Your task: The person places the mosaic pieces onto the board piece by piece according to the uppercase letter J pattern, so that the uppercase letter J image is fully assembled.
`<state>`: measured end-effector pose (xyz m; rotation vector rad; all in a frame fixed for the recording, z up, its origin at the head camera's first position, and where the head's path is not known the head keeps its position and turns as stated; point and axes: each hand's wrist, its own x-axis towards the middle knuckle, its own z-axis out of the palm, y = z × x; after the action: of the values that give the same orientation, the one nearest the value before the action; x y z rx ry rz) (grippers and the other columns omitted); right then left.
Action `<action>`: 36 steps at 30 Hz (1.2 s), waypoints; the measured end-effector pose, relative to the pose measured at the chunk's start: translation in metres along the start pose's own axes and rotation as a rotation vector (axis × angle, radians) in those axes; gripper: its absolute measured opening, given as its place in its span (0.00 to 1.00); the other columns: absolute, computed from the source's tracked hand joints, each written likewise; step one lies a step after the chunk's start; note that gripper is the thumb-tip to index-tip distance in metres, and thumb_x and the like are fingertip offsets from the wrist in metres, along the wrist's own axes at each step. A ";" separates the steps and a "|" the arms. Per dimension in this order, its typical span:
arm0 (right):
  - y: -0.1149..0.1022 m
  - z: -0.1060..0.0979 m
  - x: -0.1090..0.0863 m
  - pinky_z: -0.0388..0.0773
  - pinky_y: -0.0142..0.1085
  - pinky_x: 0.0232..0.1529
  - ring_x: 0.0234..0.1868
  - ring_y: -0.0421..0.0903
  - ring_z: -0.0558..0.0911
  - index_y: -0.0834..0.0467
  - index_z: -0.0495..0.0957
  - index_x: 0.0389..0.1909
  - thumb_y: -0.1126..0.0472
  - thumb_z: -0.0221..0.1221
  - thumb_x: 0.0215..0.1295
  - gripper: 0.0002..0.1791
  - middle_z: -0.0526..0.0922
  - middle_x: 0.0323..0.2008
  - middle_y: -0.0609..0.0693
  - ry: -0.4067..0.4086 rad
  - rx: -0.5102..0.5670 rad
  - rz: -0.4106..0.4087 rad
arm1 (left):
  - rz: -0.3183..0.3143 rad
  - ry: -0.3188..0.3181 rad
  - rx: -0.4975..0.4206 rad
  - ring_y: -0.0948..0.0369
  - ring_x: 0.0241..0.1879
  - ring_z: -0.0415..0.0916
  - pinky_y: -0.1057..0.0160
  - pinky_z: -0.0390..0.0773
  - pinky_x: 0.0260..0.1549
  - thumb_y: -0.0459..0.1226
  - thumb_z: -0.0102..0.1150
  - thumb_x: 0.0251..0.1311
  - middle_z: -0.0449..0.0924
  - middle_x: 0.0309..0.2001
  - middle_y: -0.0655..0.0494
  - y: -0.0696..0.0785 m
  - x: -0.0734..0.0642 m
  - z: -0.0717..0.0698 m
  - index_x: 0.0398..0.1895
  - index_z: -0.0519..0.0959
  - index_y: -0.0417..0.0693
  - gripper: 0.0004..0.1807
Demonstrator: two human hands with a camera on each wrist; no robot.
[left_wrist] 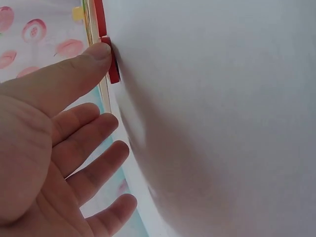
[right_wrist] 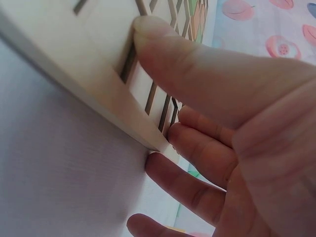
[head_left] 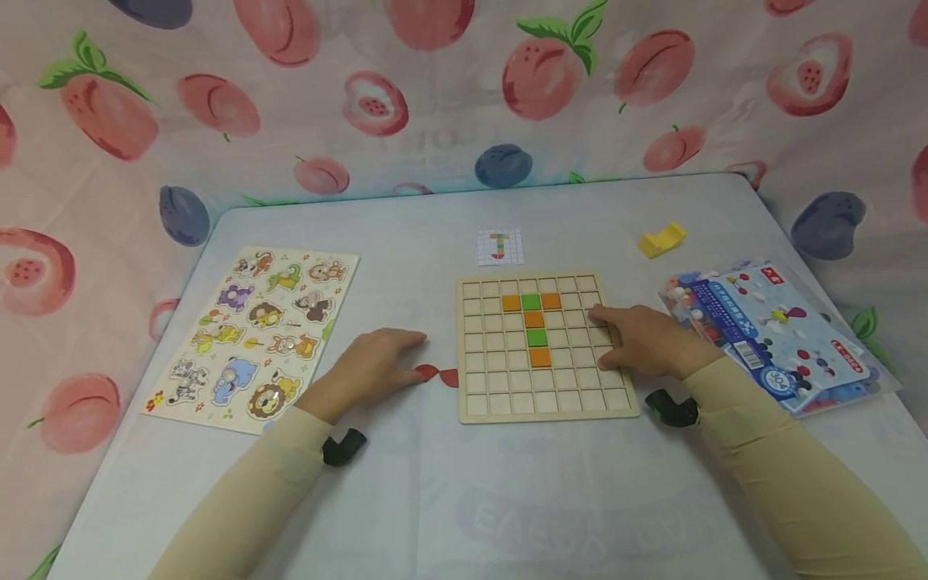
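My left hand (head_left: 373, 362) touches a red rounded piece (left_wrist: 113, 61) with its thumb on the cloth, its other fingers loosely extended. Beside that piece, a second red rounded piece (head_left: 449, 378) lies at the left edge of the wooden grid board (head_left: 500, 407). At the board's right side rests my right hand (head_left: 645, 342); the right wrist view shows its thumb (right_wrist: 163, 42) on the grid and its fingers along the rim. Square tiles in orange (head_left: 533, 320) and green (head_left: 536, 337) form a T. Behind the board lies a small pattern card (head_left: 499, 246).
An animal puzzle board (head_left: 250, 338) lies on the left. To the right is a clear bag with a blue printed card (head_left: 790, 322) and colourful pieces. A yellow notched block (head_left: 662, 240) lies at the back right, on the white cloth (head_left: 406, 499).
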<state>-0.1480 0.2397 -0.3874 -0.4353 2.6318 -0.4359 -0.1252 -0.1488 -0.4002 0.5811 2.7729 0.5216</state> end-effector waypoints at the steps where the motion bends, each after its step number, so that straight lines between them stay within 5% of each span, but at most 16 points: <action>1: 0.000 0.000 0.000 0.64 0.63 0.63 0.65 0.70 0.68 0.63 0.64 0.72 0.54 0.71 0.59 0.43 0.70 0.65 0.70 0.000 0.000 0.001 | -0.005 0.000 -0.004 0.50 0.64 0.71 0.51 0.68 0.64 0.41 0.75 0.55 0.78 0.62 0.49 0.000 0.000 0.000 0.64 0.77 0.42 0.33; 12: 0.000 -0.001 -0.001 0.64 0.63 0.63 0.65 0.70 0.69 0.62 0.64 0.73 0.54 0.71 0.59 0.43 0.71 0.64 0.70 -0.001 0.002 -0.004 | -0.004 -0.019 -0.038 0.50 0.63 0.72 0.51 0.68 0.64 0.40 0.74 0.55 0.79 0.60 0.49 0.002 0.001 0.001 0.63 0.78 0.42 0.32; 27: 0.000 -0.001 0.000 0.68 0.61 0.60 0.59 0.65 0.74 0.60 0.66 0.71 0.54 0.71 0.60 0.40 0.73 0.62 0.69 -0.007 -0.005 -0.007 | -0.048 0.034 0.004 0.50 0.61 0.74 0.51 0.71 0.61 0.37 0.71 0.58 0.81 0.57 0.49 0.001 0.006 -0.001 0.59 0.80 0.43 0.25; 36: 0.000 0.000 0.000 0.64 0.63 0.63 0.64 0.69 0.69 0.62 0.65 0.72 0.53 0.71 0.60 0.42 0.71 0.65 0.70 -0.010 0.000 -0.002 | -0.055 0.038 -0.012 0.50 0.59 0.75 0.51 0.71 0.60 0.37 0.71 0.58 0.82 0.56 0.50 0.001 0.008 0.000 0.57 0.81 0.43 0.23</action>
<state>-0.1485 0.2401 -0.3872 -0.4388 2.6220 -0.4325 -0.1320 -0.1445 -0.4006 0.4961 2.8102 0.5428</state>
